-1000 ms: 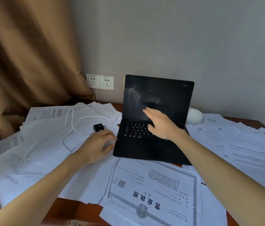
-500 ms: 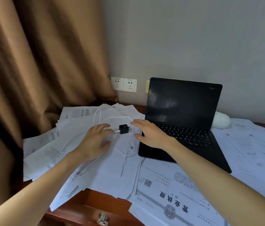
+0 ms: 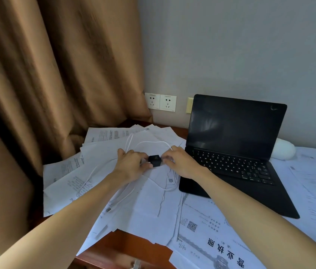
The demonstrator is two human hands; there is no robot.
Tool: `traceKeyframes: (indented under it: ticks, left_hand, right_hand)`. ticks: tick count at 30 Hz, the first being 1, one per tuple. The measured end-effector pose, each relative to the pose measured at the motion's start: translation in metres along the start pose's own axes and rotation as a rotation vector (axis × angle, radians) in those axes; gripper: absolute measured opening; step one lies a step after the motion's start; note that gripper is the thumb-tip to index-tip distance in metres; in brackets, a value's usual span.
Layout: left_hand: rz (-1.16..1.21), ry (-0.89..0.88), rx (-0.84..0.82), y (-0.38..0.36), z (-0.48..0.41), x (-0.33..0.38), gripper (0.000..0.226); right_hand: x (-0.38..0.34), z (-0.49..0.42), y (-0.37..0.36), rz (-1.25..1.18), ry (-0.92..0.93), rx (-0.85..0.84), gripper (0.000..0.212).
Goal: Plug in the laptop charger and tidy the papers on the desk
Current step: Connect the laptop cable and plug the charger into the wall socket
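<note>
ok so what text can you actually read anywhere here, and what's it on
"营业执照": large heading, upside down to the camera, on the bordered certificate at the near desk edge.
Small print and QR code on that certificate: too small to read.
Print on the other papers: blurred, unreadable.
Keys of the laptop, wall sockets, black charger: markings too small to read.

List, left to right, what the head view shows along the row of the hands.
Brown curtain → left hand → small black charger block → right hand → open black laptop → white rounded object
</note>
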State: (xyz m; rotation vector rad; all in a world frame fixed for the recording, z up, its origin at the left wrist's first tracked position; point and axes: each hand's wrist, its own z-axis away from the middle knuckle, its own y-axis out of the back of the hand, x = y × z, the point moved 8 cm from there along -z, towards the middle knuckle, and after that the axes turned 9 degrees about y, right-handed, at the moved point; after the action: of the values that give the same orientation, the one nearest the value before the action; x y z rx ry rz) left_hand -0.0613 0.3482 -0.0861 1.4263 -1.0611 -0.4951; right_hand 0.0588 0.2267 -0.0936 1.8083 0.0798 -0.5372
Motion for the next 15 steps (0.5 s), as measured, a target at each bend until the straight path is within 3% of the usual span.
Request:
traceKeyframes:
  ticks: [3,8,15]
  left_hand:
    - [0.144,0.024,0.036,0.008,-0.004,-0.001,0.012]
    - [0.336,0.05,0.125,0.041,-0.017,-0.005,0.009]
    - [0.84,0.06,-0.018,0.067,-0.051,0.01,0.005]
  right_hand:
    - [0.0,-0.004,0.011,-0.039,0.021,0.077,0.021]
    - [-0.01,-0.017,0.042,-0.278,0.008,0.267,0.017]
    - [-0.023,-0.033,0.075,-0.863,-0.126,0.416,0.015]
